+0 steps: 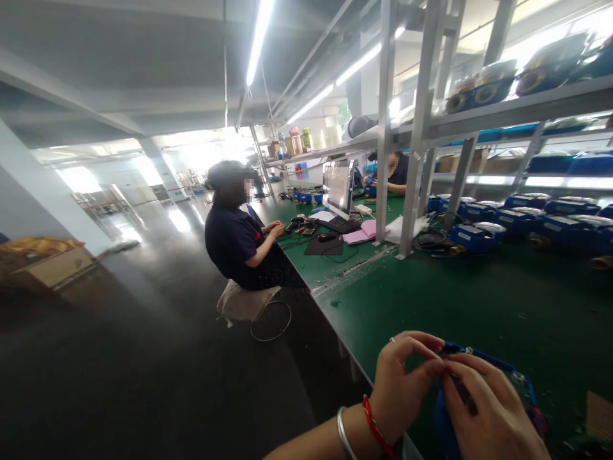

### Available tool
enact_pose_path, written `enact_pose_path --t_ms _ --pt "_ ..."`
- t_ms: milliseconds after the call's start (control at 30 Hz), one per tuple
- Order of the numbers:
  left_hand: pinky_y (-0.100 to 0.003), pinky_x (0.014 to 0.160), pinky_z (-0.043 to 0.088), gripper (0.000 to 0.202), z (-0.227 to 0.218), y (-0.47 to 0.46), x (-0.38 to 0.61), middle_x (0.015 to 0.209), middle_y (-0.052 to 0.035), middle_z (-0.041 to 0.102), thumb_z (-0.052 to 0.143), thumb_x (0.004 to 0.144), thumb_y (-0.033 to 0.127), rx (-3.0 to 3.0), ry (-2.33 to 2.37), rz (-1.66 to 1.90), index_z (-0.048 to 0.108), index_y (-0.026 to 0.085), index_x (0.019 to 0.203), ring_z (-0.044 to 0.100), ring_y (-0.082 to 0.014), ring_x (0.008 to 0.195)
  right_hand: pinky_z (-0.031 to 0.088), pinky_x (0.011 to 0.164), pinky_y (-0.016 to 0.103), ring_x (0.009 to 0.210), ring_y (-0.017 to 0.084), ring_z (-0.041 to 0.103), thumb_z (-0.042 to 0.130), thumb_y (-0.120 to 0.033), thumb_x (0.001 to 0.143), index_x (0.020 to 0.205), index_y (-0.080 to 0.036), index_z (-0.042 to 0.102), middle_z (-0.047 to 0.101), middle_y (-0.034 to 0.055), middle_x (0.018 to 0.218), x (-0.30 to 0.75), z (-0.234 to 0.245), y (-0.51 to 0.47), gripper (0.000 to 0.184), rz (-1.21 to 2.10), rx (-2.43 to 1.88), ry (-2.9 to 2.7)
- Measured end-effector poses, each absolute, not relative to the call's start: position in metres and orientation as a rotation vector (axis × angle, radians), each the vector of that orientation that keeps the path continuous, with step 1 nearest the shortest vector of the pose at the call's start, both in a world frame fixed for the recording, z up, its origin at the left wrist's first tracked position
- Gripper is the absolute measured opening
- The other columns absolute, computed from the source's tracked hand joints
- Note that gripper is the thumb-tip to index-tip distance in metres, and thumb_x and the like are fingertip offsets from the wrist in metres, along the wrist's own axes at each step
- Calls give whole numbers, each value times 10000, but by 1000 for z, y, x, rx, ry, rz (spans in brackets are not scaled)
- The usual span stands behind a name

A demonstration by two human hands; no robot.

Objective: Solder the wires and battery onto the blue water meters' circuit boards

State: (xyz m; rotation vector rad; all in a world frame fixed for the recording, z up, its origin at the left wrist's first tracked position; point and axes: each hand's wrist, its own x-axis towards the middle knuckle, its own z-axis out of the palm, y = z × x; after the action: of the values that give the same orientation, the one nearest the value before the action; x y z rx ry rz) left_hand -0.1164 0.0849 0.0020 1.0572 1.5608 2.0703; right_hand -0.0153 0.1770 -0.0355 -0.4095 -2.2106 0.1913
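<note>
Blue housing (444, 425) at lower right, near edge of the desk (479, 303), largely covered by both hands; its rim shows beyond the fingers. Round clear or metallic fittings along that rim.

Left hand (402, 377): fingers bent, thumb and forefinger tips pressed together over the housing's far left corner. Ring on one finger; red cord bracelet (372, 421) and silver bangle (343, 434) at the wrist. Right hand (495, 406): curled over the housing, fingertips meeting those of the left. Both in a pinching pose; whether anything small sits between the tips, cannot tell.

Right of the hands, a brown flat piece (598, 412) at frame edge. Farther back on the desk, rows of blue units (479, 237) with clear tops; pale labels on their sides, lettering too small to read. Left of the shelf posts: pink papers (359, 233), mouse (327, 237) on a dark pad, keyboard (342, 225), monitor (339, 185), its screen washed out by glare. Beyond the desk corner, a co-worker (234, 239) in dark short sleeves, seated on a cloth-covered stool (246, 300), hands together at the desk edge.
</note>
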Motion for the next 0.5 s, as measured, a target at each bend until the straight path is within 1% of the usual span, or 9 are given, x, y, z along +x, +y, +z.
enact_pose_path --t_ms 100,200,333,433,500 --pt "-342 929 460 81 7 87 -115 1053 -77 690 705 803 174 1034 1608 2064 640 151 761 627 -200 1016 538 689 370 938 262 632 442 -385 901 942 -207 669 624 133 1043 -9 -33 181 291 76 -445 -2263" --pt "-332 930 450 78 9 88 -114 1072 -70 681 670 836 185 1073 1677 2042 626 153 780 616 -188 1024 533 684 380 956 273 619 433 -343 881 962 -218 679 611 134 1063 -6 -29 184 287 30 -463 -2298" --pt "-336 935 443 100 7 88 -114 1088 -70 666 635 871 236 1152 1732 2029 614 154 818 607 -187 1034 536 720 382 994 278 607 438 -318 854 914 -232 678 617 120 1012 -6 -24 190 263 68 -376 -2346" --pt "-339 922 446 123 5 88 -114 1082 -74 660 615 887 260 1175 1737 2045 604 154 825 606 -191 1022 535 703 391 974 284 609 428 -356 857 886 -230 676 614 127 1003 -6 -19 189 280 124 -403 -2332" --pt "-340 918 444 111 3 88 -113 1081 -75 657 610 888 249 1178 1745 2049 603 156 829 602 -192 1019 534 701 392 956 280 611 410 -374 872 870 -219 674 609 134 1007 -7 -16 186 306 157 -475 -2317"
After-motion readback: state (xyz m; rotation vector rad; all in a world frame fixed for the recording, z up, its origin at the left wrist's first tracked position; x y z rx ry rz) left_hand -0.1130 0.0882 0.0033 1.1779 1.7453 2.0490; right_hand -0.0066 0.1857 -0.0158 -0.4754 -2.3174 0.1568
